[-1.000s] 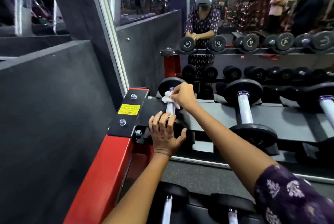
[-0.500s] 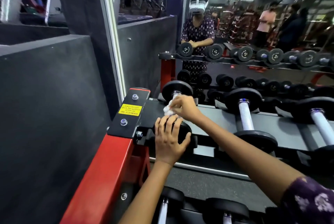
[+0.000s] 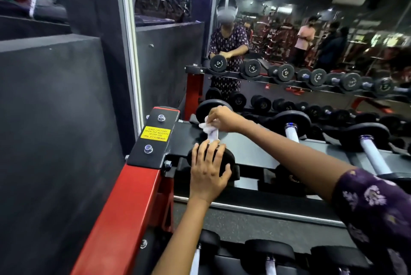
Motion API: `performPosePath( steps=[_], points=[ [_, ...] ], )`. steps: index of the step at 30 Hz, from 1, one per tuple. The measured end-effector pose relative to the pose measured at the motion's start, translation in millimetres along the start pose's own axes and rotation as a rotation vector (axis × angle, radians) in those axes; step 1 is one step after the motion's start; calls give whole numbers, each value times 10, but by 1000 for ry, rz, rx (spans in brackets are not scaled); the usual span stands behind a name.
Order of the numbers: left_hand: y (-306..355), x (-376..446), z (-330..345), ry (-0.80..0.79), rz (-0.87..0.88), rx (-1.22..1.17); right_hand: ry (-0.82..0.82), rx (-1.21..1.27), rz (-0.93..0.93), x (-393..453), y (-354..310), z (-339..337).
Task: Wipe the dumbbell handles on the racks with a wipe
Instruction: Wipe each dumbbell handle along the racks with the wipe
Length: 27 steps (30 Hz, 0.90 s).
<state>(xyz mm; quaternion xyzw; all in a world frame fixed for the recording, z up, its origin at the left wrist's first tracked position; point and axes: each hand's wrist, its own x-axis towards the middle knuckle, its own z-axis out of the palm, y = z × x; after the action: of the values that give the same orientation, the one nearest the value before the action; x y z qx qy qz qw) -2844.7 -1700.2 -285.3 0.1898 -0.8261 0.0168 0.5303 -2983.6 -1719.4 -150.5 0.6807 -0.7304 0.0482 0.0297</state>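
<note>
We see the right hand pinching the wipe round the leftmost dumbbell handle on the rack | left hand fingers spread, resting on its near head

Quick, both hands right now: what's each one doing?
Left hand: fingers spread over the near end of the dumbbell, steadying it.
Right hand: pinching the wipe on the handle.

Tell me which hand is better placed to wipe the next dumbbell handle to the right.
The right hand, probably. It already pinches the wipe and is nearer the next handle. The left hand rests on the first dumbbell's near head.
</note>
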Motion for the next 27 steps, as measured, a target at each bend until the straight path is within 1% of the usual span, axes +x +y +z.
performPosePath(
  steps=[2,3,5,7,10,12,17,21,23,26,27],
  points=[
    [-9,-4,-1,1,4,-11,10,-26,35,36,13,-60],
    [-14,-7,-2,1,10,-10,-8,-47,22,29,-22,-43],
    [-26,-7,-2,-1,21,-13,-105,-81,-30,-44,-105,41],
    [-33,-10,-4,-2,21,-22,-168,-20,-59,-147,-89,73],
    [-16,-2,-17,7,20,-36,-154,6,-19,-123,90,-10],
    [-25,7,-28,13,24,-40,-192,-19,6,-73,124,-4],
    [-27,13,-30,7,30,-54,-252,53,-110,-226,88,90],
    [-50,11,-33,-2,35,-49,-221,-73,-80,31,128,-26],
    [-57,6,-34,-1,37,-57,-222,-123,-107,63,42,46],
    [-44,10,-25,10,34,-79,-270,-33,-183,-104,-70,189],
    [-48,3,-21,6,37,-86,-280,3,-179,-143,-82,177]
  ],
)
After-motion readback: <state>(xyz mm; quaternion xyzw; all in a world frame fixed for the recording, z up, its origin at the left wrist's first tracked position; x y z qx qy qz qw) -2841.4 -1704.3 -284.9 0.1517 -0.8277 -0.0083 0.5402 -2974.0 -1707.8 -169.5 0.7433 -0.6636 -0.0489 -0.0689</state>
